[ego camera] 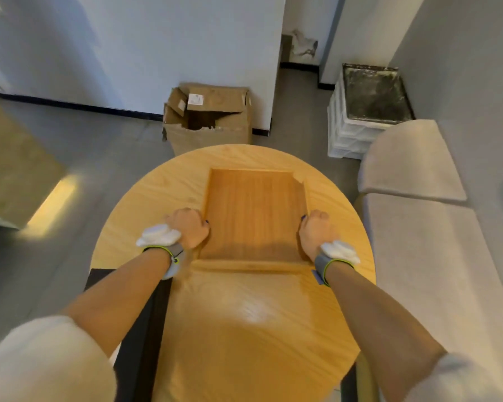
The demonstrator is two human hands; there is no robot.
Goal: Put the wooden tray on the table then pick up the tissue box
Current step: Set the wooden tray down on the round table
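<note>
Wooden tray (254, 216) sits over the far half of the round table (244, 329). Left hand (190, 227) grips its left edge and right hand (317, 230) grips its right edge, fingers curled tight around the rims. A cardboard box (209, 117) stands behind the table.

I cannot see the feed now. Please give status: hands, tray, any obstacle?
Left hand and right hand grip wooden tray sides. Tray over round table, contact unclear. Tissue box not visible. No obstacle.
</note>
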